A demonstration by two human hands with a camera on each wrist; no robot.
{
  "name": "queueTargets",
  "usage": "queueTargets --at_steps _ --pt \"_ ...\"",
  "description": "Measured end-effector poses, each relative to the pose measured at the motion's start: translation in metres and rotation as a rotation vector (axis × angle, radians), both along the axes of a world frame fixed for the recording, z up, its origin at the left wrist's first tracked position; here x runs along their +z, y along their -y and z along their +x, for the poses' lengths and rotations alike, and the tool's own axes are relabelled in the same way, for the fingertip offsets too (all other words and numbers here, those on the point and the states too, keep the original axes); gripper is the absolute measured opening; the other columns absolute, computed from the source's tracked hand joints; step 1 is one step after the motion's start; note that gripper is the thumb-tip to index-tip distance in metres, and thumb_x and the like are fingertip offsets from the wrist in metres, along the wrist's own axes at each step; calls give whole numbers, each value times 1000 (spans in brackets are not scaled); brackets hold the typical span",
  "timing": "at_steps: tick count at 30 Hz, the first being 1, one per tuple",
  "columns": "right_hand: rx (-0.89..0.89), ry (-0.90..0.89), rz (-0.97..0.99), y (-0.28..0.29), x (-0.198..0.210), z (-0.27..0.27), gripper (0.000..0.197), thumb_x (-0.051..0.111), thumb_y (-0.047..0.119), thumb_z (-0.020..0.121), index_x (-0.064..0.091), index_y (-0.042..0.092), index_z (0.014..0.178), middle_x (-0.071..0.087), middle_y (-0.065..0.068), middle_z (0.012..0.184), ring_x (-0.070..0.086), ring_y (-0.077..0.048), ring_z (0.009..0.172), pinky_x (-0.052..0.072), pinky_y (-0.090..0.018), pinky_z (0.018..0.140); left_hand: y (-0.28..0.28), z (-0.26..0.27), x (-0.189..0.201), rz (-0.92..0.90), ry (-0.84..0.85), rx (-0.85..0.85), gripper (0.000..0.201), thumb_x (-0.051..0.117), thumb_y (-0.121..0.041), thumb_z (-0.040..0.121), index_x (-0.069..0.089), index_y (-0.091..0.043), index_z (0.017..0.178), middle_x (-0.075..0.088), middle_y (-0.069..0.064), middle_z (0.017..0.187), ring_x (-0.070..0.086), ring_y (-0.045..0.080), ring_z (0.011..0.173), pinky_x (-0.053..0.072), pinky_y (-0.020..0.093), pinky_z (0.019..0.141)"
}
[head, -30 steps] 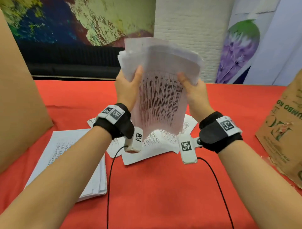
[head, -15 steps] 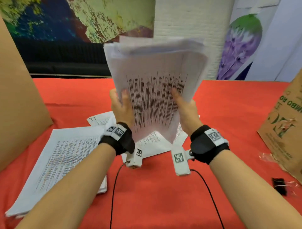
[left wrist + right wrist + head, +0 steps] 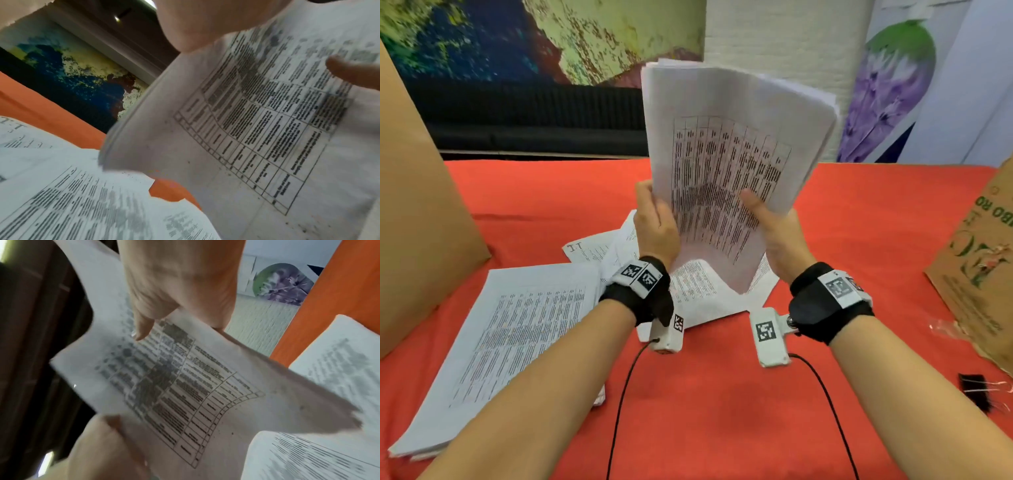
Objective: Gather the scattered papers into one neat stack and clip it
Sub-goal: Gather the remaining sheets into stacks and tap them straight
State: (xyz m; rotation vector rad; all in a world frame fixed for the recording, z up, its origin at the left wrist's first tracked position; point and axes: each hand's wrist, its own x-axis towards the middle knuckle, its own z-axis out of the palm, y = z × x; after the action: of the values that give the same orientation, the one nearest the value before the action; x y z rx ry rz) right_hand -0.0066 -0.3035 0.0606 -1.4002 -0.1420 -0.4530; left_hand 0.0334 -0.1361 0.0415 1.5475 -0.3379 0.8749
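Observation:
I hold a bundle of printed papers (image 3: 729, 164) upright above the red table (image 3: 722, 404), its lower corner just over loose sheets (image 3: 698, 291). My left hand (image 3: 654, 219) grips the bundle's left edge. My right hand (image 3: 770, 222) grips the right edge, thumb on the front page. Both wrist views show the tabled page (image 3: 267, 129) (image 3: 185, 394) close up, with the right thumb (image 3: 141, 327) pressed on it. A second stack of papers (image 3: 517, 342) lies flat at the left under my forearm. A black binder clip (image 3: 974, 389) lies at the right near edge.
A brown cardboard box (image 3: 417, 219) stands at the left. A printed brown paper bag (image 3: 979, 267) stands at the right, with clear plastic wrap (image 3: 941, 325) beside it. Cables (image 3: 825, 404) trail from the wrist cameras over the near table. A dark bench and painted wall lie behind.
The bundle has dropped lower and turned, its top now leaning right. Both hands slid down toward its lower part, and my view has tilted down so the clip shows.

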Motion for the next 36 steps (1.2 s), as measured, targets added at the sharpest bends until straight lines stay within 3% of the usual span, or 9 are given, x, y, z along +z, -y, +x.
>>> queueTargets --at_steps 7,9,12,16,19,22,30,33,36 --pt "82 -141 -127 20 -47 -17 25 70 18 85 66 28 108 73 15 102 68 1 97 54 -22 90 -29 22 -73 300 -432 2 33 26 -28 91 53 -10 96 63 12 96 60 30 89 50 42 81" --pt "35 -129 -136 14 -55 -16 22 71 18 85 68 31 103 74 18 98 68 2 96 53 -19 84 -21 15 -77 261 -424 12 35 27 -25 90 54 -3 94 62 14 86 58 23 75 47 38 72" --pt "-86 -64 -86 0 -34 -8 10 72 24 85 72 27 94 75 7 97 69 -14 95 55 -40 87 -9 0 -40 7 -232 3 14 35 -22 91 47 -15 89 49 -8 67 45 -2 56 34 26 56" --pt "-39 29 -17 -6 -7 -3 16 68 23 89 66 31 102 71 11 107 67 -10 104 54 -30 91 -16 -2 -6 -1 9 18 10 35 -24 94 42 -23 87 42 -11 66 39 4 55 33 24 51" --pt "22 -183 -87 -1 -47 -5 25 68 21 88 65 23 113 70 1 116 65 -19 111 52 -37 95 -24 -8 -33 68 -252 -4 19 27 -16 96 46 -19 94 47 -7 79 46 5 71 31 19 59" --pt "68 -391 -169 0 -94 -6 35 73 23 82 66 5 111 66 -23 117 59 -42 116 46 -56 99 -27 -9 -70 184 -607 27 29 24 -15 95 38 -13 70 39 1 72 35 19 78 24 29 57" --pt "-194 -91 -180 -51 -23 10 42 73 37 81 53 19 112 66 -1 111 65 -18 98 52 -32 85 -66 0 -12 -116 -405 66 30 43 -2 86 37 -17 60 34 -5 56 33 3 44 26 21 46" --pt "-82 -187 -401 -78 -30 18 39 59 29 94 44 10 126 57 -1 117 56 -15 102 47 -28 86 -118 6 -11 1 -546 185 29 41 -2 86 39 -15 60 42 1 61 38 17 58 30 28 50" --pt "108 -313 -582 -122 -57 23 32 44 23 100 44 5 127 55 -11 126 55 -28 114 46 -44 99 -176 -2 -34 110 -716 258 21 38 -1 84 57 -1 91 61 20 92 57 34 86 42 34 69"
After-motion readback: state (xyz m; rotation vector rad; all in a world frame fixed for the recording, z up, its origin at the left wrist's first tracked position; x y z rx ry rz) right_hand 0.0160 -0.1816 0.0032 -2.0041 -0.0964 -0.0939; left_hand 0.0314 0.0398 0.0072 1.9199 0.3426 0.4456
